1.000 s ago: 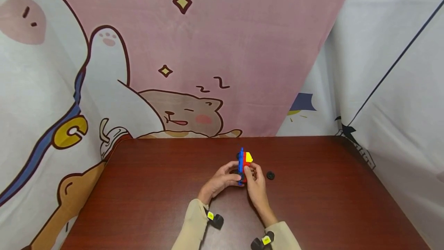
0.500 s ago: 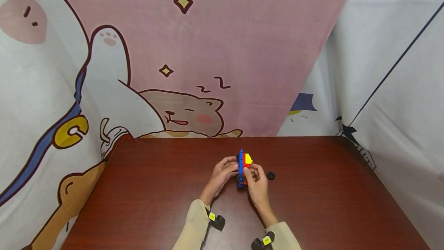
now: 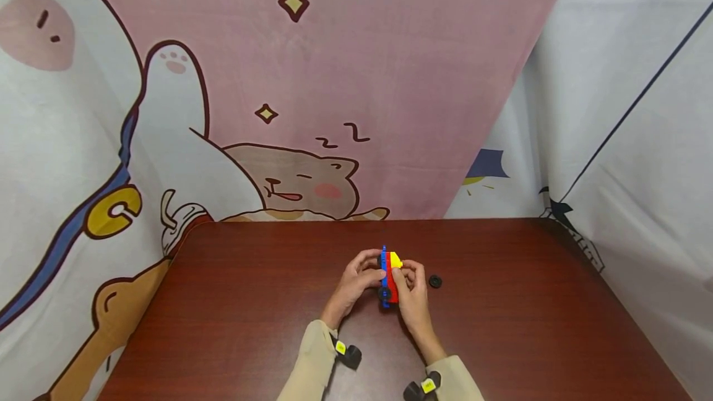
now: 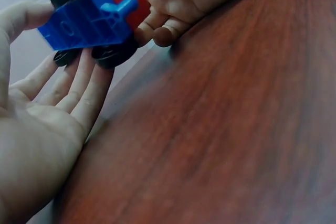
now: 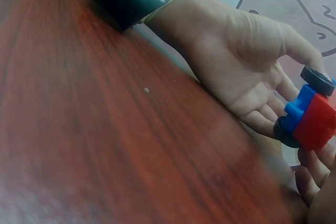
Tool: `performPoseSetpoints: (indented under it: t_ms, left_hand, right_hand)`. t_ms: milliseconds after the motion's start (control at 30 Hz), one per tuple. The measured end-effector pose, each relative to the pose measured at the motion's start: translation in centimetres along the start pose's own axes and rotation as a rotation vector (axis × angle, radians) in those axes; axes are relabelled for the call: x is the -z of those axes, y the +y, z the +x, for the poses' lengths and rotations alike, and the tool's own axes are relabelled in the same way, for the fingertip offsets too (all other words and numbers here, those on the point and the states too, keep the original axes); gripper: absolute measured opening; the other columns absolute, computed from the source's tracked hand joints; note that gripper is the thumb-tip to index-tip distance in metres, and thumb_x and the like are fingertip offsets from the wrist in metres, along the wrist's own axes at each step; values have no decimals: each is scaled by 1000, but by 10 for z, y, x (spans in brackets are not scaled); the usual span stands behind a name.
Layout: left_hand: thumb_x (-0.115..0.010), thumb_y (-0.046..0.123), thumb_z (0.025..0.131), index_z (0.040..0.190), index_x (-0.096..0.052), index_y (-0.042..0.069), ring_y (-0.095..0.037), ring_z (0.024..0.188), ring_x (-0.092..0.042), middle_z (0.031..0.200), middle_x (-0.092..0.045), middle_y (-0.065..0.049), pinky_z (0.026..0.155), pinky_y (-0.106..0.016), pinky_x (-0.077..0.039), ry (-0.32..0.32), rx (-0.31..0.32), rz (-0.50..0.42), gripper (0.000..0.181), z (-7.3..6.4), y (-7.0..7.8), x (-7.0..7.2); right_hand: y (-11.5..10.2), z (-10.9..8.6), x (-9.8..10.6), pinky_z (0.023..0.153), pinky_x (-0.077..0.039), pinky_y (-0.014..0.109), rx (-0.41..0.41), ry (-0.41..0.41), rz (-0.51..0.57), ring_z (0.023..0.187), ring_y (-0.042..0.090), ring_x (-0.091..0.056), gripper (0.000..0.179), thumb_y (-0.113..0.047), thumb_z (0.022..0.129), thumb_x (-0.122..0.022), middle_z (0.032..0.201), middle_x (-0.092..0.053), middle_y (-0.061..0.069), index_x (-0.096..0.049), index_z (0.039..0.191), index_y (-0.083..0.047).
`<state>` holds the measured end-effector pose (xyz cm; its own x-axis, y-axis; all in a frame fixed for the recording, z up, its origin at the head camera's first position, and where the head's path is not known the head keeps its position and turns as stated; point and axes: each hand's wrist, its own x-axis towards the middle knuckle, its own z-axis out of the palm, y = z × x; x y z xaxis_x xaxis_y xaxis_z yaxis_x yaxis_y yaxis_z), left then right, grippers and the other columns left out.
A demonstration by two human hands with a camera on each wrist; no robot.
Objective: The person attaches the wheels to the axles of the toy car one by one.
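Observation:
A toy car (image 3: 392, 278) with a blue chassis (image 4: 86, 22), a red body (image 5: 317, 121) and a yellow part (image 3: 395, 260) is held on edge between both hands above the table. My right hand (image 3: 413, 296) grips its red body, thumb on the near face. On the chassis side, my left hand (image 3: 352, 283) holds the car between thumb and fingers. The left wrist view shows black wheels (image 4: 113, 55) on the chassis and a bare blue axle stub (image 4: 126, 6). A loose black wheel (image 3: 435, 281) lies on the table, right of my right hand.
The brown wooden table (image 3: 250, 314) extends around the hands. Behind it hangs a pink and white cloth (image 3: 423, 79) with cartoon animals. Black wrist devices (image 3: 349, 355) sit at both beige sleeves.
The car has come slightly nearer to me. My left thumb has left the near wheel and now lies farther up the chassis. The loose wheel has stayed in place.

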<state>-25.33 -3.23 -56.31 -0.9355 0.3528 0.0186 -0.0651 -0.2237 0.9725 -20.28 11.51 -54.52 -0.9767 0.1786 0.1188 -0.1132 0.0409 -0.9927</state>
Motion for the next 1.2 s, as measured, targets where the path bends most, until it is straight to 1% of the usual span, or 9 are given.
performPoseSetpoints:
  t_ms: [233,400,567,700,867,967,1067,1133,1200]
  left_hand:
    - [-66,12,93,138,-50,3,-11,95,-65,123,-58,-16,79,-30,-58,-66,6,59,49,-1,0,0]
    - [-66,11,93,140,-50,4,-12,94,-65,126,-56,-17,79,-30,-58,-64,6,53,49,0,0,0]
    - [-65,9,92,137,-51,-2,-12,89,-65,121,-58,-16,77,-30,-58,-36,0,42,48,0,-1,0]
    - [-65,11,92,135,-53,0,-13,89,-64,118,-60,-13,77,-29,-57,9,12,35,47,1,-3,0]
    - [-65,14,93,136,-52,1,-14,91,-63,120,-60,-14,78,-29,-57,22,21,29,47,0,-3,0]
    - [-63,12,93,136,-52,0,-14,90,-63,120,-60,-15,78,-28,-57,18,18,19,46,1,-2,-1]
    - [-63,11,93,135,-53,-1,-14,90,-63,117,-60,-13,76,-28,-56,20,21,4,45,1,-2,-1]
    - [-64,11,92,134,-53,-1,-14,88,-62,115,-59,-11,75,-28,-56,25,28,1,45,1,-2,0]
    - [-64,12,92,134,-54,-2,-14,88,-62,114,-59,-9,75,-27,-56,28,29,-4,46,1,-3,1]
  right_hand:
    - [26,6,1,65,-53,20,15,35,1,76,6,-63,34,-23,105,-52,99,-67,7,-51,132,-4]
    - [25,6,1,67,-53,20,4,22,1,78,6,-63,34,-24,104,-53,101,-66,12,-52,131,-4]
    - [13,4,1,66,-50,20,1,11,-15,77,5,-59,34,-20,105,-51,100,-62,11,-51,132,0]
    - [-2,-2,1,65,-47,19,80,112,11,77,11,-55,31,-13,104,-51,97,-56,14,-51,125,11]
    - [-7,-7,4,61,-41,17,205,252,-6,70,9,-49,23,-4,99,-58,93,-53,5,-53,114,14]
    - [8,-2,13,63,-40,19,296,298,-62,75,10,-49,23,0,96,-61,97,-53,12,-54,112,14]
    - [26,8,30,71,-40,22,361,354,-126,87,21,-51,26,3,93,-64,107,-51,22,-54,114,13]
    - [33,14,43,76,-38,24,351,391,-175,94,26,-51,28,3,91,-65,112,-51,22,-54,116,10]
    - [35,16,55,78,-37,24,293,411,-220,97,26,-51,31,2,90,-67,113,-53,20,-55,118,8]
